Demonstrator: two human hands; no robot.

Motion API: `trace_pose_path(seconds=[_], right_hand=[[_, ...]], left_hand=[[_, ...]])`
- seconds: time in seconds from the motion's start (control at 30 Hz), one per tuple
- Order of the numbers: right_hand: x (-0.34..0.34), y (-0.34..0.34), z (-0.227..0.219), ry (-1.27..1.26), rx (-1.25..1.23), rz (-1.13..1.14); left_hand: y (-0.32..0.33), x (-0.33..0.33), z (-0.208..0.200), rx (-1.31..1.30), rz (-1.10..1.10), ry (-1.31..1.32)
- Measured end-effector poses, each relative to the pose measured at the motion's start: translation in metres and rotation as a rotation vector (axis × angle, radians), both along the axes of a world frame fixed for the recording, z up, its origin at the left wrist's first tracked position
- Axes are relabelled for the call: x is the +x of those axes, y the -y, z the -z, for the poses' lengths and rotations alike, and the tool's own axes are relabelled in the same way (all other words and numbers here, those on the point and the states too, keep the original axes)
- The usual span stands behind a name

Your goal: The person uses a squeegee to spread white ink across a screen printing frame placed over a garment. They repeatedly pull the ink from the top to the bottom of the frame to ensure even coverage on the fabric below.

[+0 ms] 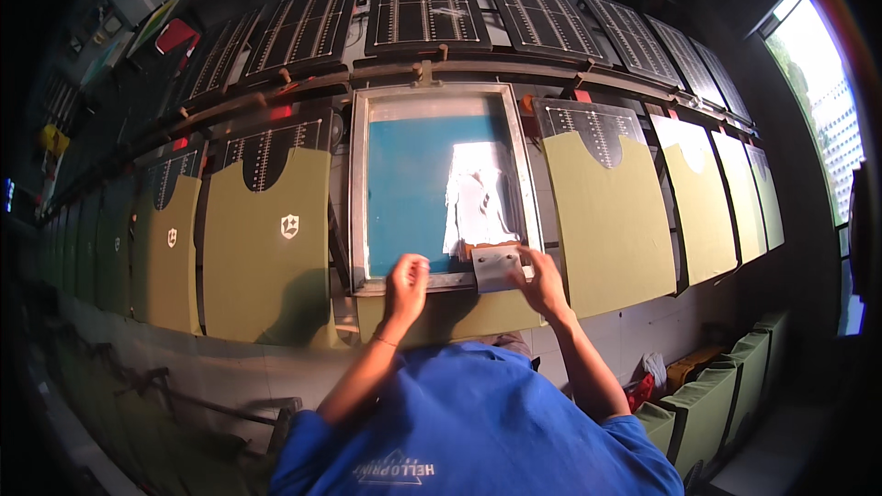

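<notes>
A metal-framed printing screen (359,193) with blue mesh lies in front of me, a bright glare on its right half. At its lower right, a squeegee (492,268) with a flat metal holder and brown blade edge rests over the frame's near rail. My right hand (544,287) is at the squeegee's right end, fingers and thumb spread; whether they touch it is unclear. My left hand (405,292) is closed above the near rail, left of the squeegee, its fingers curled in. Anything inside that hand is hidden. Below the screen shows the edge of an olive-green shirt piece (441,317).
Boards with olive-green shirt pieces stand on the left (262,257) and right (606,220). Behind a long metal rail (312,84) is a row of black marked boards (427,14). More green-covered boards (707,413) stand at lower right, near a bright window (813,83).
</notes>
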State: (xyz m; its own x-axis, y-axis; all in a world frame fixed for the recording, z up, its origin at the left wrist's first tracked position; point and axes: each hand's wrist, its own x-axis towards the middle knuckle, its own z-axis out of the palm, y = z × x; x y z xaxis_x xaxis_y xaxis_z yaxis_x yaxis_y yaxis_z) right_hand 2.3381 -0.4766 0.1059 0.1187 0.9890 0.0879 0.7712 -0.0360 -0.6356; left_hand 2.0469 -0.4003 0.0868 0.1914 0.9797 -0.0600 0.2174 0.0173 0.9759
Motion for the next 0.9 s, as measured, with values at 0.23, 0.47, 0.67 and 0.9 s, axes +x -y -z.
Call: trace_pose_path(seconds=[0.23, 0.47, 0.67, 0.9], right_hand=[[-0.024, -0.018, -0.033, 0.492, -0.148, -0.293], [0.002, -0.100, -0.051, 0.270, -0.172, -0.323], [0.027, -0.203, -0.052, 0.273, -0.011, -0.292], [0.036, -0.238, -0.032, 0.332, 0.010, -0.342]], left_hand=[[0.049, 0.067, 0.014, -1.037, 0.477, 0.363], [0.048, 0.120, 0.037, -1.288, -0.033, 0.689], [0.059, 0.125, 0.039, -1.150, -0.048, 0.641], [0.060, 0.125, 0.038, -1.097, -0.045, 0.598]])
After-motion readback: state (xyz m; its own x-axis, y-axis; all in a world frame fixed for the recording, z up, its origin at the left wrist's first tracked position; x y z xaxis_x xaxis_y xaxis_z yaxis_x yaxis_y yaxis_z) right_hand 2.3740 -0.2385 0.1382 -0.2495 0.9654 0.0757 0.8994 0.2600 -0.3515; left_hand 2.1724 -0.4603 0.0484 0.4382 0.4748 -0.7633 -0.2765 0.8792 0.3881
